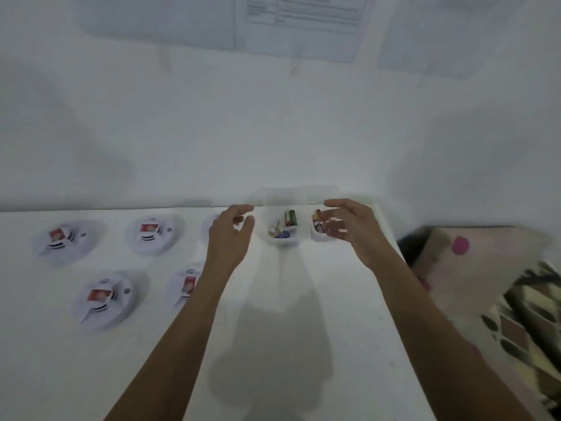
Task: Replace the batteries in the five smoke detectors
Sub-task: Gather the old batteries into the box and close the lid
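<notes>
Several white round smoke detectors lie on the white table, each with a red and white label: one at the far left (65,240), one beside it (153,233), one in front (104,299). Another detector (185,287) is partly hidden by my left forearm, and one more (212,221) shows behind my left hand. A clear container (282,235) at the table's back holds loose batteries; a second container (318,230) beside it holds more. My left hand (230,235) hovers left of the containers with fingers loosely curled, holding nothing. My right hand (349,226) hovers over the second container, fingers relaxed and empty. The picture is blurred.
The table (288,329) ends at a white wall with papers (303,22) pinned high up. Right of the table's edge lies patterned fabric (501,299) with pink spots.
</notes>
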